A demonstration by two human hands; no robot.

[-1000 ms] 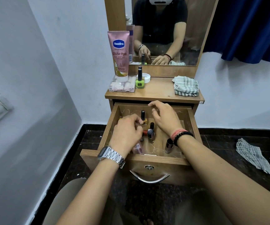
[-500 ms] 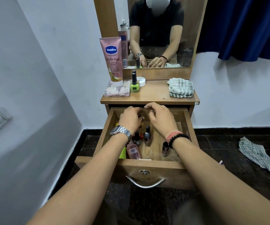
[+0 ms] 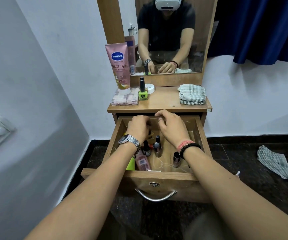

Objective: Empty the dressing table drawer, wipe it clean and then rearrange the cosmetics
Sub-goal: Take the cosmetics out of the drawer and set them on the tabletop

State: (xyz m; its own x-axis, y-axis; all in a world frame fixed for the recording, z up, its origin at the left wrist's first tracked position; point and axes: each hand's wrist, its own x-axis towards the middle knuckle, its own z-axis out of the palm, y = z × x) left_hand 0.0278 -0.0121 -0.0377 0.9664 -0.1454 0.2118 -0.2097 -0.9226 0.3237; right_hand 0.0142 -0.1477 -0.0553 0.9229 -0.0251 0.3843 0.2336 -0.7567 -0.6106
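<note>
Tabletop beyond both hands: pink Vaseline tube [image 3: 119, 66] upright on a clear organiser box [image 3: 124, 97], green nail polish bottle [image 3: 142, 91], white jar [image 3: 149, 88], folded striped cloth [image 3: 192, 94]. Another cloth on the floor [image 3: 278, 164] far right. Drawer [image 3: 158, 175] pulled out, wood — left hand [image 3: 138, 129] and right hand [image 3: 171, 128] both at its back edge. Left fingers curled over a small dark item, mostly hidden, grip cannot be told; right fingers loosely curled, holding nothing. Nearer than the hands: nail polish bottles [image 3: 157, 146] upright, caps up; pink bottle [image 3: 142, 161] lying lengthwise front-to-back beneath the left wrist
</note>
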